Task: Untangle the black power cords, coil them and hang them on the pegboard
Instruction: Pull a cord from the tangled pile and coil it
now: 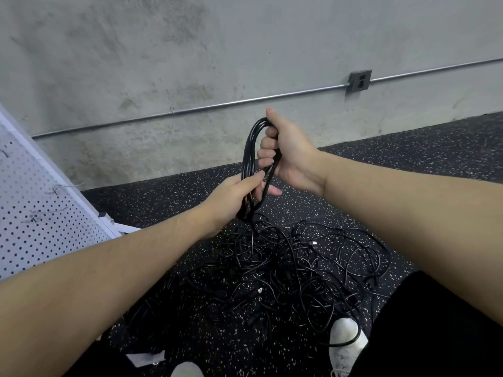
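Coil of black power cord [249, 156], several long loops, held upright between both hands. Right hand [288, 156] curled round the top of the loops, thumb up. Left hand [234, 197] grips the lower end, fingers wrapped. Strand runs down into tangled pile of black power cords [285, 270] on speckled black rubber floor [408, 148]. White perforated pegboard [40, 213] at left. No readable writing.

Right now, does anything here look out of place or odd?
Yes. A tangled heap of cords sprawls on the floor, and one loop lies across a white shoe. The pegboard appears tilted and holds no cords. Both hands grip one coil.
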